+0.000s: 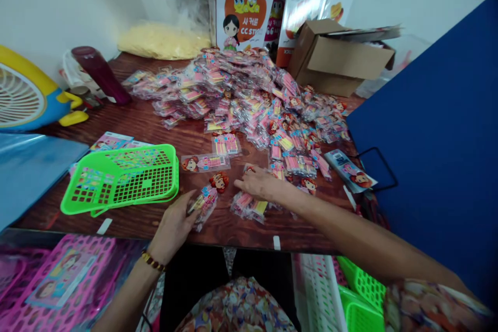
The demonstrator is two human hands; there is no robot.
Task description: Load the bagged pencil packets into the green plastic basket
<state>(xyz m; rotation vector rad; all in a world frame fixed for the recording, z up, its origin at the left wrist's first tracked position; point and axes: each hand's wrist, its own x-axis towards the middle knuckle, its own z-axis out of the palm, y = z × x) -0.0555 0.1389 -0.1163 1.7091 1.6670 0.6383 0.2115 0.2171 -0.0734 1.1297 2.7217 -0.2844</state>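
My left hand [177, 223] is closed around a small clear packet [206, 199] with pink and yellow sticks and a red-haired doll picture. My right hand [254, 181] reaches onto a little cluster of the same packets [249, 207] at the front of the table; its fingertips press on one of them, and whether they grip it is hard to see. Two more packets lie between the hands and the big pile, one a flat packet [206, 163] and the other a packet [226, 143] just behind it. Left of my left hand stands a green plastic basket [174, 174].
A large heap of packets [233, 88] covers the table's back. Behind it are printed cartons [249, 5] and an open cardboard box [342, 57]. A yellow-blue fan [31, 88] and a dark red bottle [101, 75] stand left. A blue panel [436, 140] borders the right.
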